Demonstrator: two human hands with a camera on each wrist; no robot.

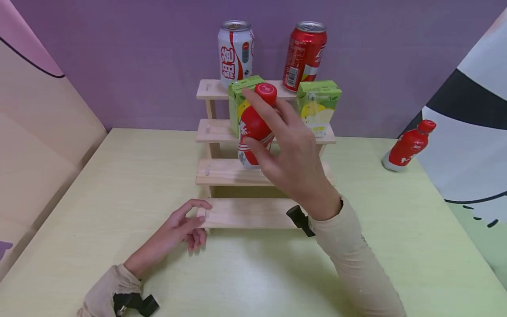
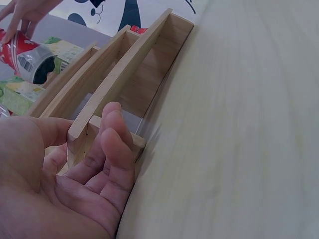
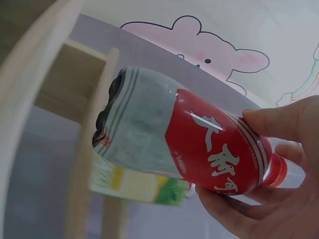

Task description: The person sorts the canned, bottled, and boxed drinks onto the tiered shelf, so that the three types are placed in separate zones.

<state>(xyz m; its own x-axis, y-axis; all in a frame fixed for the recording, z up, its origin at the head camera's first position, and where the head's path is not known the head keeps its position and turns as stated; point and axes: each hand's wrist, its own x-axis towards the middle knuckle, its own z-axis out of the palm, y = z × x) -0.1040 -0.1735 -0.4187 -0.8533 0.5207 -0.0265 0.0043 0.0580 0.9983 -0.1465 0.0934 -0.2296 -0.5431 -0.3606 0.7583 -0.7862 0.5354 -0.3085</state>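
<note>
My right hand (image 1: 295, 154) grips a small red bottle (image 1: 255, 127) with a red cap, thumb on one side and fingers on the other. The bottle is held over the second-lowest step of a wooden stepped shelf (image 1: 253, 213), in front of a green drink carton (image 1: 246, 83). In the right wrist view the bottle (image 3: 214, 144) lies slanted, its clear base toward the shelf. Down at the left end of the lowest step, my left hand (image 1: 182, 226) pinches the board's corner between thumb and index finger, the other fingers curled below; the left wrist view shows these fingers (image 2: 117, 149) close up.
On the top step stand a white can (image 1: 236, 57) and a red can (image 1: 305, 57). Another green carton (image 1: 318, 105) stands on the step below, at the right. A second red bottle (image 1: 409, 145) stands on the table (image 1: 396, 229) at the far right. A purple wall (image 1: 158, 79) rises behind.
</note>
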